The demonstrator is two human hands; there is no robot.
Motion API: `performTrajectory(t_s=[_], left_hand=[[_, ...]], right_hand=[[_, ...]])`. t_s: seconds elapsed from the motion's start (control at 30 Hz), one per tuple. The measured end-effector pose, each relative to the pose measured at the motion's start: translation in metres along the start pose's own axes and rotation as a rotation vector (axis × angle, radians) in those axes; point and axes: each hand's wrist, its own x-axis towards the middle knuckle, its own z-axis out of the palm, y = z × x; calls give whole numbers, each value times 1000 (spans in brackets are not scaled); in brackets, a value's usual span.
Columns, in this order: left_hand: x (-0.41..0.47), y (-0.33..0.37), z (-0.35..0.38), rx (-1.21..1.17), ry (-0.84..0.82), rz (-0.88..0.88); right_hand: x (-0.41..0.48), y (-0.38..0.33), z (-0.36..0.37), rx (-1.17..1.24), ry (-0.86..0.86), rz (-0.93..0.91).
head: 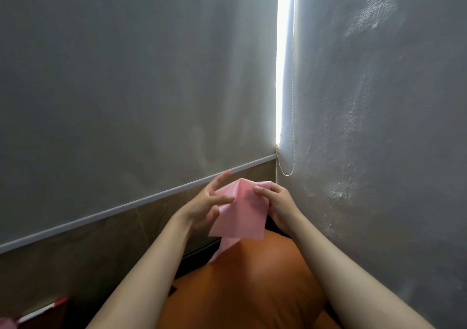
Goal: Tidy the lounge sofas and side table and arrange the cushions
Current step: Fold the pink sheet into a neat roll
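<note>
the left hand (209, 203) and the right hand (279, 201) hold a pink cloth (240, 217) between them, raised in a room corner just above an orange cushion (252, 283). the right hand pinches the cloth's upper edge with curled fingers. the left nips the other edge between thumb and middle fingers, with the index finger raised. the cloth is partly folded and one tail hangs down toward the cushion. my guess is the cloth is being folded or readied for wiping. the rest of the lounge is out of view, so how much is tidied cannot be told. a grey roller blind (126, 76) with its bottom rail (126, 206) is at left, and a bead chain (293, 126) hangs by the rough wall (379, 126). the corner is tight, but nothing blocks the hands.
</note>
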Motion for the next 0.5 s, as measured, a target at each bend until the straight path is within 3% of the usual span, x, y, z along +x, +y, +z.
performTrajectory(t_s=[0.23, 0.5], left_hand=[[0, 15, -4, -60, 231, 50], [3, 24, 1, -103, 217, 162]], right_hand=[[5, -30, 9, 68, 95, -81], [2, -50, 13, -30, 45, -115]])
